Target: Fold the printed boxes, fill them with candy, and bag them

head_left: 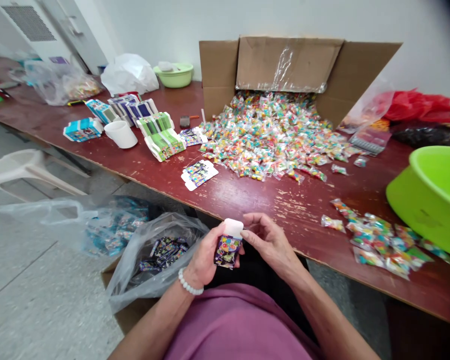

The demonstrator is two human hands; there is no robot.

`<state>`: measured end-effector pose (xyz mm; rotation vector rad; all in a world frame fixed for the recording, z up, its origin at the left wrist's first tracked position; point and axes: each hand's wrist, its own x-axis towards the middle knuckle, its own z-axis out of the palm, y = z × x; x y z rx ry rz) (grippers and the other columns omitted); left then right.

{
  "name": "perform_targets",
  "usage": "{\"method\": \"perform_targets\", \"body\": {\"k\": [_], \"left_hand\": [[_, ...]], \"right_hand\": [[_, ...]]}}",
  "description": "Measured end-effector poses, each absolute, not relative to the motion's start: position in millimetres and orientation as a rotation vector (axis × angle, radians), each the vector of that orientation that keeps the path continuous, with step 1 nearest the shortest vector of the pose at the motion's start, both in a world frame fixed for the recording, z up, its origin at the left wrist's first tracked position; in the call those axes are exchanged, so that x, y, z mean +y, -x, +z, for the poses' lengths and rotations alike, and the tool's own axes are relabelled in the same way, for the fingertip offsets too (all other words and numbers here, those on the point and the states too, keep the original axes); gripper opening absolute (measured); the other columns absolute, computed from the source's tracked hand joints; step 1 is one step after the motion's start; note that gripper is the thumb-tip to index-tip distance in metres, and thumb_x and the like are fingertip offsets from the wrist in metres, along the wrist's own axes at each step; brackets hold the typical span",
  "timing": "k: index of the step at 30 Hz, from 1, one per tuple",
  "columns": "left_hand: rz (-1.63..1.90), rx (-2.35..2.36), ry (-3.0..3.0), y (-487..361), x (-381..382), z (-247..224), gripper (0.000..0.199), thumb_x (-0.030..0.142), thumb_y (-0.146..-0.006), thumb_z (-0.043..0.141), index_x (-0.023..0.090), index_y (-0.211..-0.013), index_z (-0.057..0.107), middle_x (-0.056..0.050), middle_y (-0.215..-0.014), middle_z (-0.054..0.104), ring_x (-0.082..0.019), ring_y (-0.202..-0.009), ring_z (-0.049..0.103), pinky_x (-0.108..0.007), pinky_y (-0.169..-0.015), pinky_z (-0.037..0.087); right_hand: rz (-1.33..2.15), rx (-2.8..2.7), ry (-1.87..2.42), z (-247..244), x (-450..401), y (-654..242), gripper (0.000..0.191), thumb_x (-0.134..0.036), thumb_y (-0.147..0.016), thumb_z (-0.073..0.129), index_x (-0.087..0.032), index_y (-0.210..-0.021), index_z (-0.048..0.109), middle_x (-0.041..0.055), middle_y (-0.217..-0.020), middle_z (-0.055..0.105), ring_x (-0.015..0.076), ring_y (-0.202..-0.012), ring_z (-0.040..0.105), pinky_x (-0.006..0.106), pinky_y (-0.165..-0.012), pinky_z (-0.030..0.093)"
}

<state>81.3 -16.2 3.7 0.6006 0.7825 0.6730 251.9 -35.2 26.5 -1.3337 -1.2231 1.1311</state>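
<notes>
My left hand [205,255] holds a small dark printed box [228,250] upright over my lap, its white top flap standing up. Beside the flap is my right hand [272,242], thumb and fingers close together at the box's upper right edge; whether they pinch anything is too small to tell. Flat printed cartons [199,174] lie on the table beyond my hands. A big heap of wrapped candies [270,140] spills from a cardboard box [288,62]. Nearer on the right sits a smaller pile of candies [384,242].
On the red table [247,200] stand a green basin [427,200], a white cup [121,135] and stacks of green cartons [161,136] and blue cartons [82,130]. An open plastic bag [125,287] with dark boxes is at lower left, near a white stool [18,167].
</notes>
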Motion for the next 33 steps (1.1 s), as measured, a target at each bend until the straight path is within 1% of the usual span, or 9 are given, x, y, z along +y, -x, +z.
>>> {"method": "perform_targets", "body": {"k": [4,6,9,12,15,19,23,27,33], "left_hand": [[0.792,0.847,-0.756,-87,-23,10,0.043,0.051,-0.085,0.062,0.012,-0.101,0.066,-0.006,-0.069,0.069,-0.015,-0.052,0.062,-0.025,-0.049,0.050],[0.818,0.849,-0.813,-89,-25,13,0.040,0.051,-0.085,0.063,0.014,-0.101,0.065,-0.004,-0.068,0.068,-0.014,-0.051,0.061,-0.023,-0.047,0.050],[0.730,0.786,-0.690,-90,-22,17,0.048,0.060,-0.089,0.051,0.014,-0.095,0.063,-0.006,-0.068,0.068,-0.016,-0.046,0.062,-0.024,-0.042,0.048],[0.619,0.699,-0.506,-88,-15,17,0.058,0.069,-0.089,0.041,0.015,-0.091,0.061,-0.008,-0.066,0.068,-0.020,-0.043,0.063,-0.028,-0.038,0.049],[0.607,0.707,-0.445,-89,-11,15,0.047,0.062,-0.089,0.047,0.016,-0.092,0.060,-0.006,-0.065,0.068,-0.019,-0.041,0.062,-0.028,-0.037,0.050],[0.712,0.820,-0.565,-93,-15,12,0.031,0.048,-0.089,0.055,0.018,-0.089,0.059,-0.002,-0.062,0.065,-0.015,-0.041,0.059,-0.023,-0.037,0.047],[0.744,0.849,-0.631,-94,-20,12,0.050,0.060,-0.089,0.050,0.018,-0.114,0.062,-0.003,-0.066,0.067,-0.014,-0.044,0.060,-0.022,-0.040,0.046],[0.717,0.868,-0.673,-89,-18,9,0.070,0.072,-0.086,0.043,0.015,-0.120,0.064,-0.006,-0.067,0.069,-0.014,-0.043,0.060,-0.021,-0.041,0.044],[0.709,0.933,-0.708,-83,-15,3,0.063,0.064,-0.087,0.050,0.011,-0.114,0.069,-0.006,-0.063,0.069,-0.014,-0.043,0.059,-0.022,-0.040,0.043]], "right_hand": [[1.538,-1.027,1.113,27,-36,-244,0.033,-0.043,-0.078,0.073,-0.020,-0.099,0.062,0.0003,-0.082,0.067,0.0122,-0.058,0.059,0.027,-0.056,0.053],[1.547,-1.023,1.079,27,-36,-241,0.026,-0.041,-0.079,0.073,-0.020,-0.089,0.064,-0.0012,-0.073,0.065,0.0121,-0.054,0.058,0.027,-0.051,0.052],[1.376,-1.085,1.113,25,-35,-240,0.019,-0.038,-0.083,0.071,-0.020,-0.080,0.067,-0.0007,-0.072,0.067,0.0115,-0.048,0.057,0.027,-0.049,0.051],[1.045,-1.371,1.137,24,-33,-245,0.012,-0.034,-0.086,0.068,-0.023,-0.084,0.072,0.0030,-0.085,0.073,0.0163,-0.063,0.067,0.032,-0.064,0.056],[0.832,-1.640,1.125,23,-32,-249,0.010,-0.030,-0.087,0.067,-0.024,-0.084,0.075,0.0058,-0.095,0.075,0.0210,-0.088,0.070,0.035,-0.082,0.055],[1.057,-1.486,1.280,21,-31,-248,0.014,-0.034,-0.086,0.068,-0.020,-0.086,0.070,0.0030,-0.077,0.071,0.0148,-0.060,0.066,0.028,-0.059,0.053],[1.323,-1.229,1.277,22,-27,-242,0.021,-0.037,-0.077,0.076,-0.018,-0.082,0.066,-0.0018,-0.062,0.067,0.0115,-0.046,0.058,0.024,-0.047,0.049],[1.531,-1.037,1.110,28,-23,-237,0.026,-0.039,-0.072,0.079,-0.017,-0.071,0.065,0.0039,-0.084,0.076,0.0096,-0.044,0.056,0.025,-0.042,0.049],[1.456,-1.119,1.116,26,-28,-235,0.022,-0.037,-0.077,0.077,-0.018,-0.072,0.068,0.0048,-0.093,0.075,0.0105,-0.049,0.058,0.028,-0.048,0.052]]}}
